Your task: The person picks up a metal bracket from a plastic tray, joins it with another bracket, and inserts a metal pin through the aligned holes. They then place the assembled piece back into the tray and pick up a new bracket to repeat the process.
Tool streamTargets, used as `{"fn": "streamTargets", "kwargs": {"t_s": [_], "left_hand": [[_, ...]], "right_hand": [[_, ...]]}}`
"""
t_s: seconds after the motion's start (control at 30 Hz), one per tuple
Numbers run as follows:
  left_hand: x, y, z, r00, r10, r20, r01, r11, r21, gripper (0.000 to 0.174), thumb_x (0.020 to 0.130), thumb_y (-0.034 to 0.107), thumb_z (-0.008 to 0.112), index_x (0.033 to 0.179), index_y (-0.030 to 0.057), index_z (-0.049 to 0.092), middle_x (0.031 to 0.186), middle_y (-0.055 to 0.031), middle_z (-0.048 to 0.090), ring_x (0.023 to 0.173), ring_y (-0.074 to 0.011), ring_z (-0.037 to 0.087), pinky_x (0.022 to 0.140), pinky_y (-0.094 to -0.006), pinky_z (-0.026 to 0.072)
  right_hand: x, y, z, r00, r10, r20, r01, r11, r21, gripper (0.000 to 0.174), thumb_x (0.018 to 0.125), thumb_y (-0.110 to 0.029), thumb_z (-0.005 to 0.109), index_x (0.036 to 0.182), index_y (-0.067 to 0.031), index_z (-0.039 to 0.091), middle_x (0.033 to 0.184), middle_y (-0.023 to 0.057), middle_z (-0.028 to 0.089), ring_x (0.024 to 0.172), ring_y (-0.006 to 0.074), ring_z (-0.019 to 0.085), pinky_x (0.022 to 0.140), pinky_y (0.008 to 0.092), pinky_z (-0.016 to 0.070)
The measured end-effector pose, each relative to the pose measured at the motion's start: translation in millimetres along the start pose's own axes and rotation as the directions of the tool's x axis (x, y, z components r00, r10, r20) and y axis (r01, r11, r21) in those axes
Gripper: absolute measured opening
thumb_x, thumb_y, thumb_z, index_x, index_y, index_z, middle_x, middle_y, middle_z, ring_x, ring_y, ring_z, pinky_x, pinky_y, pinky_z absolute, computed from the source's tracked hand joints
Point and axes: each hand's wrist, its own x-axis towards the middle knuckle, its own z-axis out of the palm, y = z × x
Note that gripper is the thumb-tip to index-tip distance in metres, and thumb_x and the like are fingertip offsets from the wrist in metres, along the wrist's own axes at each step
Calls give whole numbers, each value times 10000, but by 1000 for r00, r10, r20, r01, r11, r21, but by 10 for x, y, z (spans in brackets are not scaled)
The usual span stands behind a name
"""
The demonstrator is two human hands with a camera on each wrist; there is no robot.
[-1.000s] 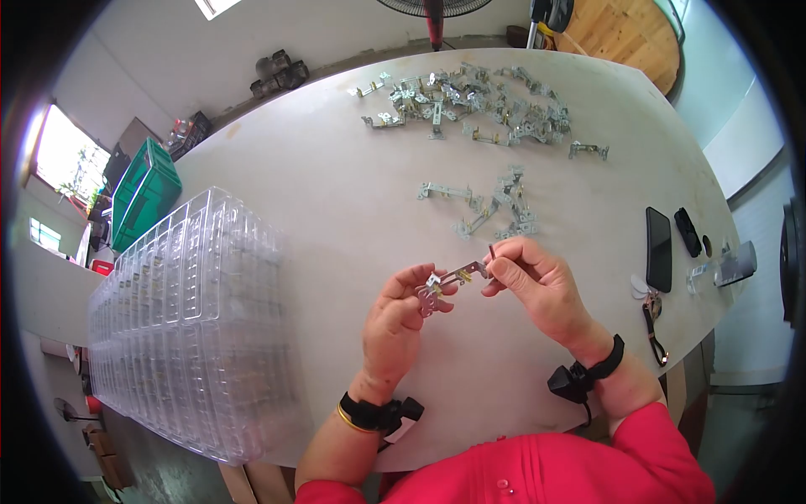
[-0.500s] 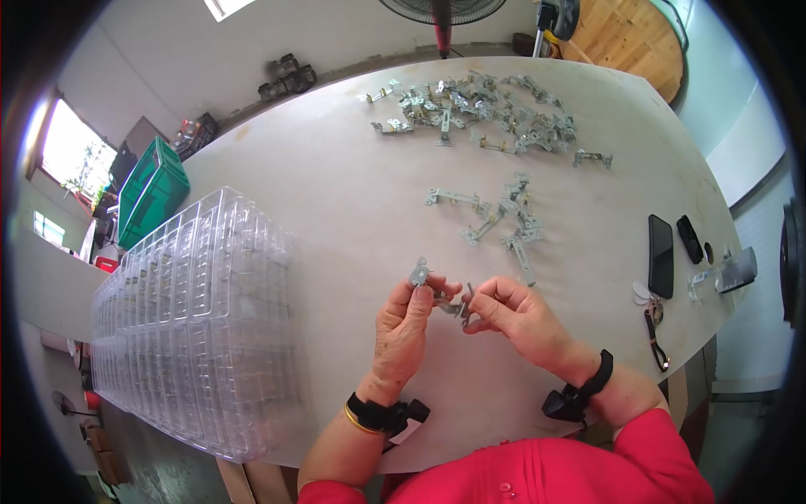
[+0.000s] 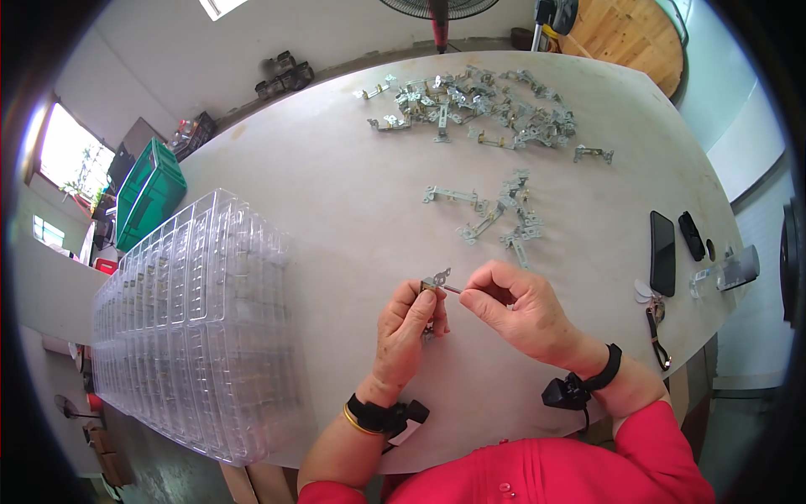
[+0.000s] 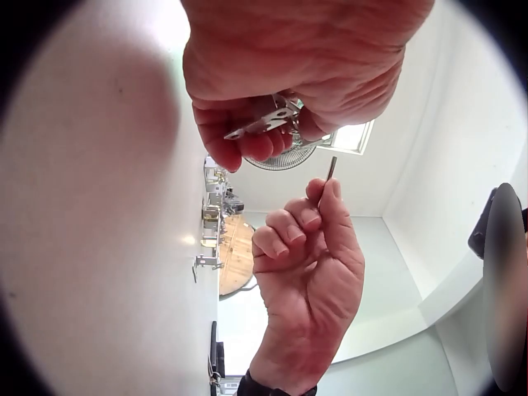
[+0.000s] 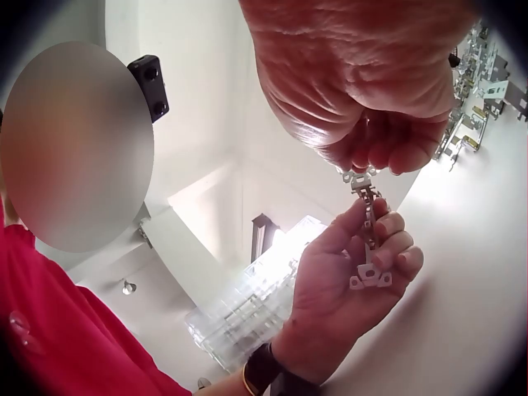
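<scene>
My left hand [image 3: 428, 298] grips a small metal hinge bracket [image 3: 436, 280] upright above the table, fingers curled round it. The right wrist view shows this bracket [image 5: 368, 216] running down between the thumb and fingers of the left hand [image 5: 373, 247]. My right hand [image 3: 472, 296] pinches a thin metal pin [image 3: 452, 289], its tip at the bracket's upper end. In the left wrist view the pin [image 4: 331, 168] sticks up from the right hand [image 4: 318, 194], just below the bracket [image 4: 262, 124].
A stack of clear plastic trays [image 3: 193, 328] fills the table's left side. Loose brackets lie in a small heap [image 3: 504, 217] beyond my hands and a large heap [image 3: 478, 101] at the far edge. A phone [image 3: 662, 252], key fob [image 3: 690, 235] and keys [image 3: 653, 323] lie right.
The bracket, held level between both hands a second ago, now stands upright in the left hand alone. The right hand has let go of it and holds the pin at its top.
</scene>
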Motion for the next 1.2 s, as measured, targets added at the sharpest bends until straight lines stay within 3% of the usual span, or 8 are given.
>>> {"fn": "streamTargets", "kwargs": {"t_s": [0.07, 0.37, 0.53, 0.83, 0.93, 1.07, 1.2], "left_hand": [[-3, 13, -2, 1000, 3, 25, -3, 1000, 6, 210, 1091, 211, 496, 1086, 28, 599, 855, -5, 584, 711, -93, 541, 684, -248, 469], [-23, 12, 38, 999, -21, -44, 25, 996, 88, 294, 1097, 306, 504, 1052, 36, 612, 838, 17, 569, 708, -64, 492, 648, -223, 444], [-16, -14, 25, 999, 28, -41, -21, 988, 152, 266, 1094, 289, 514, 1037, 50, 615, 814, 24, 559, 687, -60, 482, 627, -216, 425], [-47, -78, 26, 993, 118, 22, -117, 921, 370, 238, 1087, 257, 537, 1026, 42, 618, 790, 35, 549, 683, -36, 460, 613, -198, 395], [-49, -66, 32, 990, 135, 31, -135, 890, 435, 232, 1082, 250, 550, 1018, 38, 622, 794, 36, 552, 700, -38, 467, 628, -202, 402], [-48, -73, 42, 984, 174, 38, -169, 838, 520, 208, 1070, 219, 575, 1007, 28, 628, 799, 33, 559, 731, -53, 490, 659, -218, 424], [-50, -96, 46, 985, 169, 21, -152, 820, 552, 202, 1066, 210, 582, 1003, 24, 631, 799, 30, 561, 741, -60, 497, 671, -228, 434]], "right_hand": [[14, 0, 4, 1000, -16, -9, 16, 1000, -27, 87, 998, -117, 658, 958, -46, 626, 698, -73, 517, 634, 11, 437, 557, 223, 366], [37, 30, 17, 996, -77, -39, 71, 990, -118, 84, 983, -107, 666, 946, -41, 629, 685, -52, 539, 616, 21, 453, 545, 235, 378], [34, 47, 16, 988, -139, -61, 125, 974, -187, 88, 976, -107, 677, 956, -39, 624, 692, -23, 566, 610, 44, 477, 552, 245, 400], [29, 75, -2, 992, -126, -21, 121, 982, -147, 174, 989, -113, 655, 1120, -18, 590, 695, 8, 581, 606, 58, 486, 563, 259, 412], [24, 73, 4, 1000, -21, 21, 23, 996, -90, 164, 999, -127, 636, 1116, -17, 606, 687, 6, 574, 601, 62, 486, 559, 262, 409], [17, 42, 1, 1000, -12, 17, 14, 991, -134, 135, 999, -137, 626, 1079, -28, 629, 670, 9, 581, 590, 74, 483, 556, 267, 407], [6, 0, -15, 1000, -2, 5, 3, 978, -207, 119, 981, -145, 643, 1017, -32, 654, 784, 55, 620, 626, 105, 528, 586, 281, 446]]}}
